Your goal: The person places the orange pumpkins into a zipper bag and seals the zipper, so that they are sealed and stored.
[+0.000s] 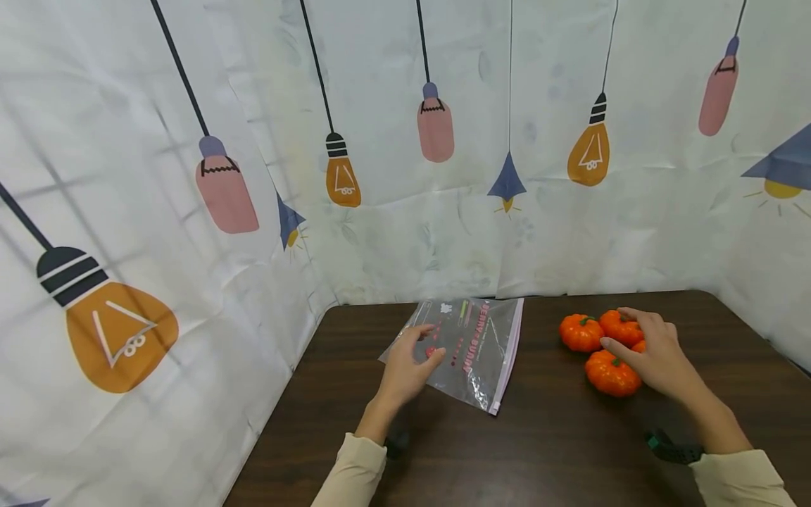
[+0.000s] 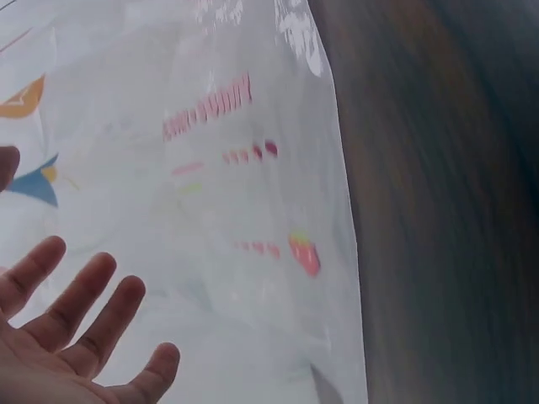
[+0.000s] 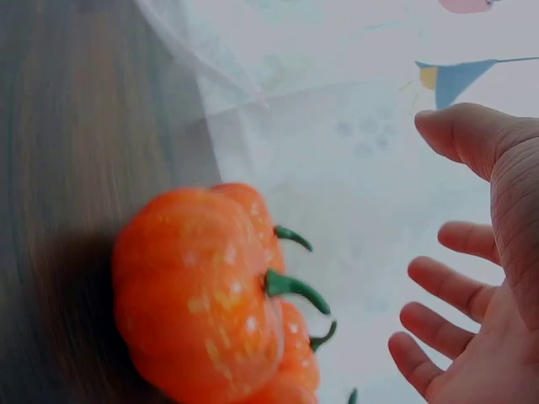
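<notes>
The right hand, grip apart, should cup the ribbed orange pumpkin, lower right. The left hand, also apart, could steady the clear plastic bag.

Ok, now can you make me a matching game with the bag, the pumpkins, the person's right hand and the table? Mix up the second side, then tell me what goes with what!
Things:
1. Bag
2. Pumpkins
3. Right hand
4. Table

Matches:
A. Orange and grouped close together
B. Dark brown, underneath the things
C. See-through, with pink letters printed on it
D. Fingers apart, close to the pumpkins

Right pairs: 1-C, 2-A, 3-D, 4-B.
</notes>
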The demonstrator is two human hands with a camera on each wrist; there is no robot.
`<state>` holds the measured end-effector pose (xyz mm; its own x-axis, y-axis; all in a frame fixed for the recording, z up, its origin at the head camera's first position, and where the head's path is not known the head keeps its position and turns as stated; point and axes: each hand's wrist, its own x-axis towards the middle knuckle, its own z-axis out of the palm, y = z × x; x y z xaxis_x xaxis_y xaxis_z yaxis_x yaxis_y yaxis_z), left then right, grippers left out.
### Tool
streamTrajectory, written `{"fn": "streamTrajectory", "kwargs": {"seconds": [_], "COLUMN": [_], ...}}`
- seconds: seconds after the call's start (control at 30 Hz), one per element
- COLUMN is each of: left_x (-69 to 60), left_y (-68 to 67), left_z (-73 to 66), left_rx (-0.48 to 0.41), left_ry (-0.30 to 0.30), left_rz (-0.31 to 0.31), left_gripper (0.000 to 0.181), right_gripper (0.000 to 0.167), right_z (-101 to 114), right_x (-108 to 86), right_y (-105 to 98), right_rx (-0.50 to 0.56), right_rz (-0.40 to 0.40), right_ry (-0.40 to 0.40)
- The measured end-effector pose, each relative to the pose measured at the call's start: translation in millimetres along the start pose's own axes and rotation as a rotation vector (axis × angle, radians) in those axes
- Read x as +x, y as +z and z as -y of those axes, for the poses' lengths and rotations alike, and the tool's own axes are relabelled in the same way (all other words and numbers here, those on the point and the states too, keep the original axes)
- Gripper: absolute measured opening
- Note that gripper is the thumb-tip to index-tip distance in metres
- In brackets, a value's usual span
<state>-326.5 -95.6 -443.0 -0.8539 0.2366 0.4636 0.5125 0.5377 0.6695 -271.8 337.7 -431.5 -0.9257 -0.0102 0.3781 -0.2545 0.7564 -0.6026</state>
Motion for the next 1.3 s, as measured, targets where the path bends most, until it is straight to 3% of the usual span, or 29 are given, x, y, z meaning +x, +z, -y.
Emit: {"fn": "streamTrajectory", "kwargs": {"seconds": [0.2,0.63,0.8,0.97,1.3], "left_x": [4.2,2.2,1.9,-0.9,-2.3], "left_y": [17.8,42.5,46.8,49.6,57.7], "left_z": [-7.3,-12.6,-17.5,-21.5,-27.1], "left_rx": [-0.070,-0.111,-0.088,-0.023,0.063], "left_ry": [0.040,0.057,0.035,-0.029,-0.078], "left_rz": [-0.038,0.039,0.097,0.171,0.193], "left_gripper": [0.038,0.021,0.024,0.024,0.023], "right_gripper": [0.072,0.073,0.072,0.067,0.065], "right_z": [3.0,-3.1,-11.5,-17.1,-21.2], "right_x": [4.0,-2.6,-6.8,-14.8,-24.5], "right_y": [7.7,15.0,15.9,16.5,17.6], "right_rx": [0.039,0.061,0.028,0.008,-0.009], "right_rz": [0.000,0.090,0.089,0.085,0.087], "right_ry": [0.028,0.063,0.046,0.032,0.026]}}
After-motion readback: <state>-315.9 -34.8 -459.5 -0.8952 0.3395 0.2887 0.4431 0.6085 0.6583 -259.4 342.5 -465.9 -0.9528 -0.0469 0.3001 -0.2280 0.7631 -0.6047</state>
